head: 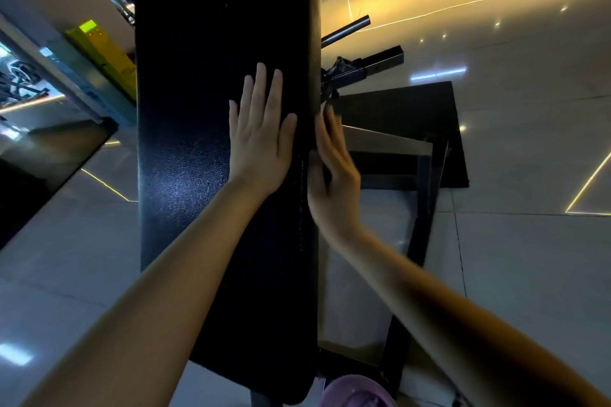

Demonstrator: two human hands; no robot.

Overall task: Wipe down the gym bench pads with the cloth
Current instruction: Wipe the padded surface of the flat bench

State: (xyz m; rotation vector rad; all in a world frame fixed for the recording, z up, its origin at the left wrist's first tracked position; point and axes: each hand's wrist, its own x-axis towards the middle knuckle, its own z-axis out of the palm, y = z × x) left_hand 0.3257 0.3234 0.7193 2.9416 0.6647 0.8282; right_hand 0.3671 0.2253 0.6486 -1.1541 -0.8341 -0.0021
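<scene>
Looking down along a long black bench pad (205,109), stretching from the near end at the bottom of the view up to the top, above a pale tiled floor (512,258).

Laying the left hand (261,135) flat on the top of the bench pad, near its right edge and about halfway along, palm down, fingers straight and a little spread, gripping nothing.

Pressing the right hand (334,175) edge-on against the right side of the bench pad, just beside the left hand, fingers pointing up along that side. Being much blurred there, so not possible to tell whether lying open or gripping something; showing only a small grey patch between palm and pad, too unclear to name.

Seeing a dark metal frame (428,195) on the floor just right of the bench pad, and a black mat (413,109) lying flat beyond it. Seeing a short metal bar (347,28) sticking out to the right of the bench pad, further up. Noticing a purple basin (357,390) right of its near end, cut by the lower border, and a yellow block (112,56) left of the bench pad, further up.
</scene>
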